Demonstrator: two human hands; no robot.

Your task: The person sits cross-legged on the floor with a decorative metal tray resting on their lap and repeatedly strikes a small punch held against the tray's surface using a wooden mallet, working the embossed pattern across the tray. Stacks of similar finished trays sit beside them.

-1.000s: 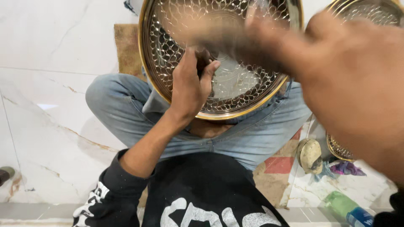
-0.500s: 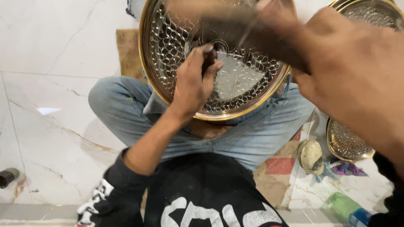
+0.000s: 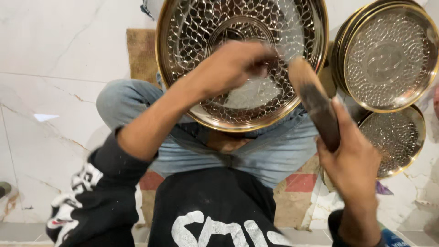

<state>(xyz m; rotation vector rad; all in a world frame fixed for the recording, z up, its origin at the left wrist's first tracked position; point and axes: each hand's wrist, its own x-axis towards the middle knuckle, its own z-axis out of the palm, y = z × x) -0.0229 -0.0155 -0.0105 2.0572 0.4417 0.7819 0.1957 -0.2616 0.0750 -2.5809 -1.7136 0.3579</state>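
Far out beyond the left hand's side lies the pale marble floor (image 3: 50, 105), and the black sleeve (image 3: 98, 192) with white print runs up to a bare forearm. The left hand (image 3: 231, 64) is blurred, fingers curled together over the middle of the big round metal tray (image 3: 183, 32); whether it pinches anything small there, I cannot tell. That tray has a gold rim and a hammered leaf pattern, it stands tilted on the person's lap, and the blue jeans (image 3: 279, 155) show under its lower edge. A brown mat (image 3: 141, 55) peeks out just behind the tray, to the left of the hand.

Moving right: the right hand (image 3: 354, 164) is wrapped tight around the lower end of a dark wooden tool (image 3: 315, 103), which angles up with its pale tip just over the tray's right rim. Beyond the right hand, up and to its right, a stack of similar trays (image 3: 388, 59) leans, and another tray (image 3: 402, 137) lies just beside the knuckles. Patterned cloth (image 3: 302, 183) shows below the wrist.
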